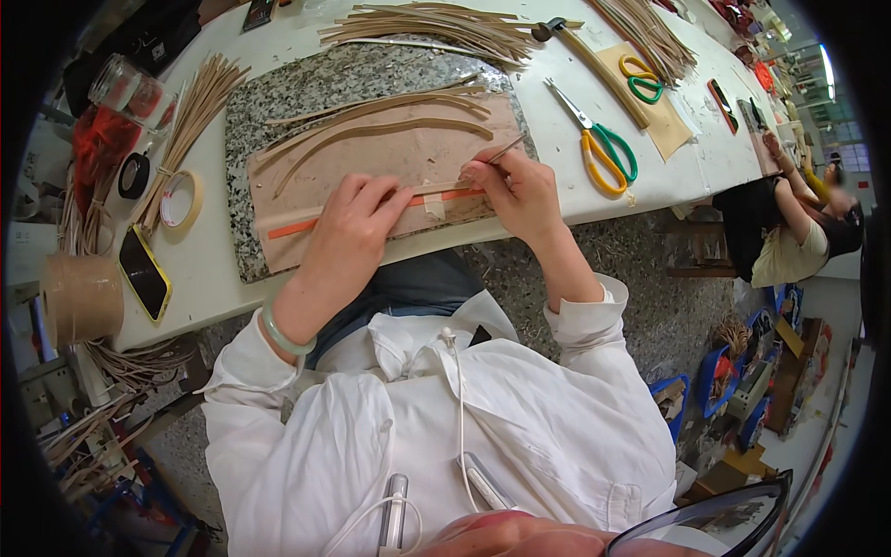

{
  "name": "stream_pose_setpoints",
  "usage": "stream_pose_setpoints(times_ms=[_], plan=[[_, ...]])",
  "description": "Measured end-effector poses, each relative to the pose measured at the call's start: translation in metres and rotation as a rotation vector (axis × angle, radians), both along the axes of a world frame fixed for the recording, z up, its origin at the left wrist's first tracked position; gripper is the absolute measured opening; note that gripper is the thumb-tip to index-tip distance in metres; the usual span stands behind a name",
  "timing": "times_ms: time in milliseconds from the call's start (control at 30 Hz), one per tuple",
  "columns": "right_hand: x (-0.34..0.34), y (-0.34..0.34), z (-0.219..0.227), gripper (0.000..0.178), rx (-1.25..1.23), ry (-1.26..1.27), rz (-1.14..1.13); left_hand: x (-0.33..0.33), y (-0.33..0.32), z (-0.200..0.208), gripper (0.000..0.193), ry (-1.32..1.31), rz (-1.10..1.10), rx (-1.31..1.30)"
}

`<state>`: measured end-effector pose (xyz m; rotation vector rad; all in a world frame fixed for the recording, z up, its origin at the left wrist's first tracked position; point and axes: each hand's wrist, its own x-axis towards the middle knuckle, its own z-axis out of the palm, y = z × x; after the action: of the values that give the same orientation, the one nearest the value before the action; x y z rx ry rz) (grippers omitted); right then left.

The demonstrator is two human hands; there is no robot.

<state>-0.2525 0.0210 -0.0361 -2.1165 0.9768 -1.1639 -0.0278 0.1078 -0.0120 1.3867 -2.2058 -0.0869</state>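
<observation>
My left hand [348,232] presses its closed fingers on a narrow tan strip [436,188] beside an orange-red strip [293,228]. My right hand [520,193] pinches near the strip's right end, and a thin pointed metal tool [507,150] sticks out between its fingers. Under both hands lies a pinkish-tan sheet [371,160] on a speckled stone slab [257,111]. A bit of pale tape [433,205] crosses the orange strip between my hands. Beyond them, several loose tan strips [399,123] curve across the sheet. My fingers hide part of the held strip.
Orange-handled and green-handled scissors [603,153] lie right of the slab, near a hammer [594,70] and small snips [640,79]. To the left are tape rolls [179,200], a phone [145,272], a twine spool [83,299] and a glass jar [130,91]. Another person [789,223] sits far right.
</observation>
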Motion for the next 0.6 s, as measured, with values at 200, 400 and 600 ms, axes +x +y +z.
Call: stream_pose_setpoints(times_ms=[200, 400, 600], plan=[[-0.001, 0.002, 0.011, 0.008, 0.266, 0.004, 0.049, 0.005, 0.006, -0.002, 0.048, 0.016, 0.005, 0.027], [0.032, 0.007, 0.007, 0.008, 0.267, -0.049, 0.087, 0.006, 0.010, -0.004, 0.040, -0.078, 0.067, -0.034], [0.039, 0.010, 0.007, 0.010, 0.181, 0.006, 0.077, 0.004, 0.010, -0.014, 0.040, 0.038, 0.109, -0.044]])
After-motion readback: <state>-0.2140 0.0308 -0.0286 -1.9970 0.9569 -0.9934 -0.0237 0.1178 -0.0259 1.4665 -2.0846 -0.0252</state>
